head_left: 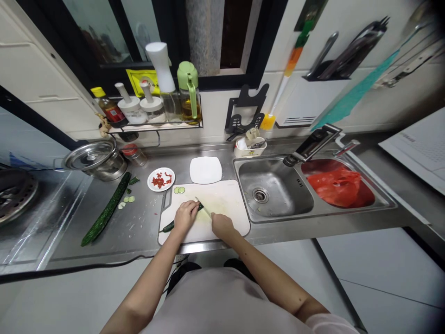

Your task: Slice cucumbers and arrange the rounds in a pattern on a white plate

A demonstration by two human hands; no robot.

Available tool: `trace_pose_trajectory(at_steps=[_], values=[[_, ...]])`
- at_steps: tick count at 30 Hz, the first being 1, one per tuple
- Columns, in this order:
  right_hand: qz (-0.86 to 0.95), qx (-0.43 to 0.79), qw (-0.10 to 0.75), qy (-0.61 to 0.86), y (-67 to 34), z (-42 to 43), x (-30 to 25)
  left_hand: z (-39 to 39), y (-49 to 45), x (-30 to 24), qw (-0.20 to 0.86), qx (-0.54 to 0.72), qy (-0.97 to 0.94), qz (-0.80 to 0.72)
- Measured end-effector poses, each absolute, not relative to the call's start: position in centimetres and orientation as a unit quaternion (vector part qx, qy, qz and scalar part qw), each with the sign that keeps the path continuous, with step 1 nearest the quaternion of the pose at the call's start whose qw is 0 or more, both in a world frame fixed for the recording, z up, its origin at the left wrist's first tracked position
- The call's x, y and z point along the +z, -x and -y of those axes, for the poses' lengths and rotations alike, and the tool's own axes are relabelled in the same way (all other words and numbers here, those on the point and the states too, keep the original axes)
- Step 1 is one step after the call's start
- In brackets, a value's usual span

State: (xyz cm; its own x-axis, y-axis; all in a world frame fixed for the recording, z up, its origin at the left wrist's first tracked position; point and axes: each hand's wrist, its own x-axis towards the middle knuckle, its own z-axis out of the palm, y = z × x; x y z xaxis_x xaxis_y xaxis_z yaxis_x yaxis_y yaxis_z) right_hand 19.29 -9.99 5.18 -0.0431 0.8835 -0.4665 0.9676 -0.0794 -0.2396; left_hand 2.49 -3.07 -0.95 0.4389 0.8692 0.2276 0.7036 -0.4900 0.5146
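Observation:
My left hand (185, 215) is curled over a dark green cucumber (169, 226) lying on the white cutting board (225, 199), pinning it down. My right hand (221, 225) is closed on a knife (203, 207), its blade angled toward the left hand's fingers at the cucumber's cut end. Two cucumber slices (179, 189) lie at the board's far left corner.
A second long cucumber (106, 211) and loose slices (127, 200) lie on the steel counter to the left. A small plate of chopped red chili (161, 179) and a white square dish (205, 169) sit behind the board. A double sink (278, 190) is right, a lidded pot (94, 158) far left.

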Motion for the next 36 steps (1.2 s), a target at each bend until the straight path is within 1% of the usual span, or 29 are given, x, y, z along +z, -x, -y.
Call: trace_pose_trajectory(at_steps=[11, 26, 36], values=[[-0.665, -0.258, 0.100, -0.694, -19.9, 12.0, 4.8, 3.2, -2.6, -0.9, 0.171, 0.247, -0.830, -0.469], [-0.665, -0.259, 0.085, -0.695, -18.5, 8.9, 5.0, 3.2, -2.8, -0.8, 0.175, 0.252, -0.824, -0.477], [-0.662, -0.258, 0.108, -0.696, -18.9, 9.6, 5.1, 3.3, -2.8, -0.2, 0.174, 0.246, -0.821, -0.484]])
